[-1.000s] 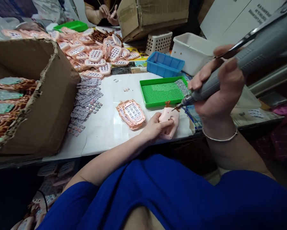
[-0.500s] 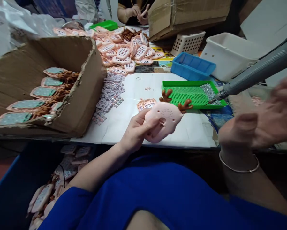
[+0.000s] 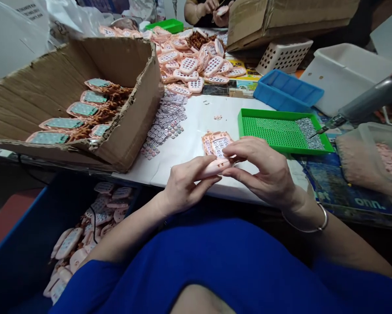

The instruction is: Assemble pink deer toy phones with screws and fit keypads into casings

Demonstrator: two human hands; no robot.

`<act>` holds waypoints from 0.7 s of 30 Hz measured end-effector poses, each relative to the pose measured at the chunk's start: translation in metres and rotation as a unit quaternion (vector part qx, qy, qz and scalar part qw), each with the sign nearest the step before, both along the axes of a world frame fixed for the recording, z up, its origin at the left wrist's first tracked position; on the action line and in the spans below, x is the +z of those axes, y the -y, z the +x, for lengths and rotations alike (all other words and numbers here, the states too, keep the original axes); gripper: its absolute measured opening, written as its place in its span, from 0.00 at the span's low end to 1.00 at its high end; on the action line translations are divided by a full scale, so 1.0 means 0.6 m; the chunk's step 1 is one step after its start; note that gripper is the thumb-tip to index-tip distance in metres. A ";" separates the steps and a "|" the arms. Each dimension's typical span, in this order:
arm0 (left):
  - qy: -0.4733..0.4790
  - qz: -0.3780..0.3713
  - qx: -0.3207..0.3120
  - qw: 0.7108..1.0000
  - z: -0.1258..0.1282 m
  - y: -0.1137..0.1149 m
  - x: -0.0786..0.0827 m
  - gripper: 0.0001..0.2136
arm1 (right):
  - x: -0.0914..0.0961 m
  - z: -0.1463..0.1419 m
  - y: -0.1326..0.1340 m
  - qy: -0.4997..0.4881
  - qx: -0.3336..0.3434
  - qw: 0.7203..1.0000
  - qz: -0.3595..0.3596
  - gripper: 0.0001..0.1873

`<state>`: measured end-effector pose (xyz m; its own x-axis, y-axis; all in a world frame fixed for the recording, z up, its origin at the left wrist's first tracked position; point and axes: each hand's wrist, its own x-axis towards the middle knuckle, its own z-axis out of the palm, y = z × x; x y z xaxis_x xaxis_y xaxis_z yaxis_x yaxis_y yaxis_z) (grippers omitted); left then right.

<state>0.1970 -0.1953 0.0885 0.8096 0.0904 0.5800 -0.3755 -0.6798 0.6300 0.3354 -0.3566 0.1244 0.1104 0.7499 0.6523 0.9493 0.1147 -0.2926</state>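
Between both hands is a pink plastic toy shell (image 3: 215, 168), turned edge-on above the table's front edge. My left hand (image 3: 189, 181) grips its left end, thumb on one face and fingers on the other. My right hand (image 3: 264, 170) pinches its right end; the brown antlers seen earlier are mostly hidden there. Just behind lies a pink toy panel (image 3: 217, 144) with small printed keys, on the white table sheet (image 3: 196, 113). To the right, a green tray (image 3: 274, 131) holds small silvery screws (image 3: 310, 133), with the tip of a grey electric screwdriver (image 3: 362, 102) over them.
At left stands a cardboard box (image 3: 143, 117) with several antlered toy halves. Loose key stickers (image 3: 166, 122) lie beside it. Farther back are piled pink panels (image 3: 189, 65), a blue bin (image 3: 287, 91) and a co-worker's hands (image 3: 212, 8). A blue crate (image 3: 19, 261) of toys sits below left.
My right hand has come from beside the screwdriver to the toy shell and taken hold of its right end. The shell has turned from face-on to edge-on. The view has shifted.
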 end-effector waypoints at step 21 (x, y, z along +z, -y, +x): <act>-0.195 -0.615 -0.040 0.763 0.021 0.000 0.021 0.14 | -0.004 0.001 -0.028 -0.285 -0.049 0.954 0.084 0.17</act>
